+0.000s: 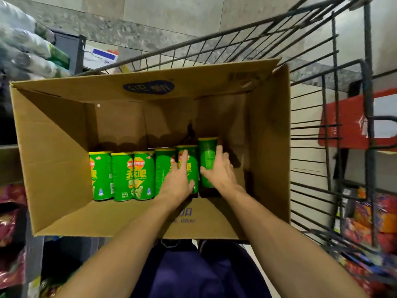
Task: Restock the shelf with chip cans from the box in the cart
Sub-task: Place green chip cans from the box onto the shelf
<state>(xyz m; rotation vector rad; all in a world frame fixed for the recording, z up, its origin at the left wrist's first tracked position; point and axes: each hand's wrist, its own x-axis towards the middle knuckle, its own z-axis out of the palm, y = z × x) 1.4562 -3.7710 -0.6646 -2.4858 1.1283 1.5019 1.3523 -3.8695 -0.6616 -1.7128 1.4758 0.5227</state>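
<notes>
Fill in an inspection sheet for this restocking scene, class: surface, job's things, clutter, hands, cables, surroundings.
Surface: cardboard box open, sitting in a wire cart.
Job's things: six green chip cans in a row along the box's near side; the rightmost can sits further back.
Clutter: nothing seen inside the box besides cans.
Hands: left hand fingers lie straight over a can; right hand wraps the rightmost can.
Cables: nothing seen.
Surroundings: snack bags on the left shelf, a red panel beyond the cart, tiled floor.
</notes>
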